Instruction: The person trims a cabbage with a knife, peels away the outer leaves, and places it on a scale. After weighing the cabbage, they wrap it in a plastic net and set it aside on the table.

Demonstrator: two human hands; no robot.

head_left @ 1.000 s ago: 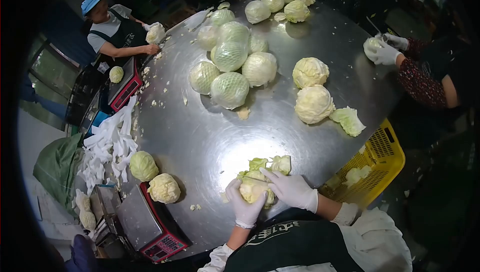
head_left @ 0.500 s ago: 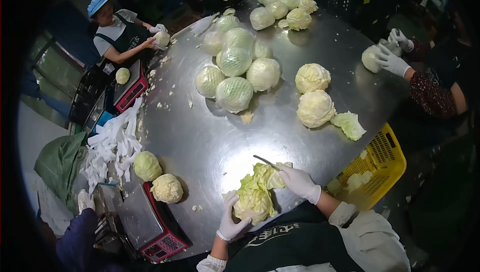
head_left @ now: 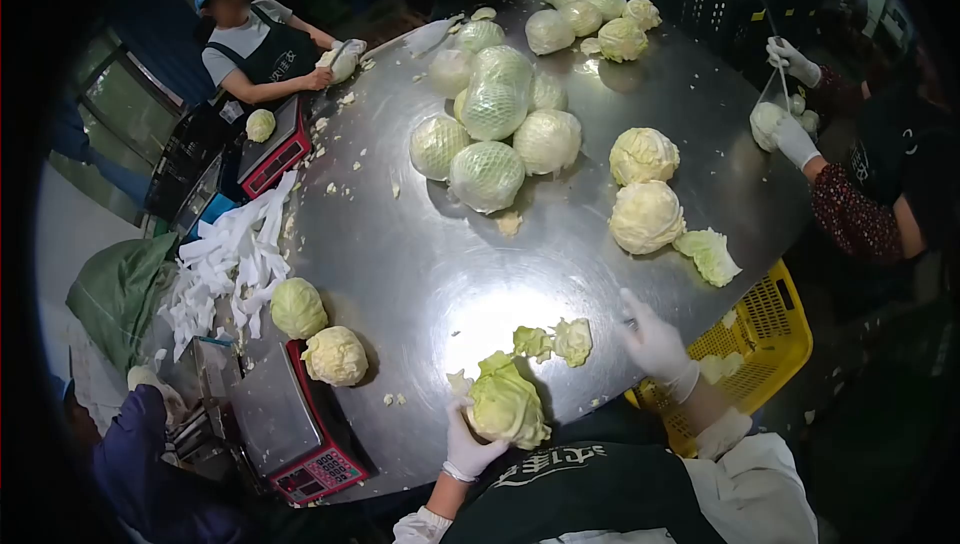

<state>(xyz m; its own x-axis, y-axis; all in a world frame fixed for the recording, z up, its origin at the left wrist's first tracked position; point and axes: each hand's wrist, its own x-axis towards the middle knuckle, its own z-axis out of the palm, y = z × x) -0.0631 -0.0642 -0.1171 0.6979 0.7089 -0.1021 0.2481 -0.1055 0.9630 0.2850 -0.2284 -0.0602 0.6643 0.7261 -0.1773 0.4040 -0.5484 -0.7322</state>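
Note:
My left hand in a white glove is closed on the left side of a cabbage, whose loose green outer leaves stick up at the top. Torn cabbage leaves lie just beyond it on the steel table. My gloved right hand is off to the right, near the table edge and above the yellow basket. Only a small dark bit of the knife shows at its fingers, and the blade cannot be made out.
Wrapped cabbages are heaped mid-table. Two bare cabbages and a loose leaf sit to the right. A yellow basket stands below the right edge. Left are a red scale and white netting. Co-workers handle cabbages around the table.
My right hand has moved right, away from the cabbage, and the knife blade no longer shows. Leaves now lie detached on the table. My left hand still holds the cabbage, which looks turned.

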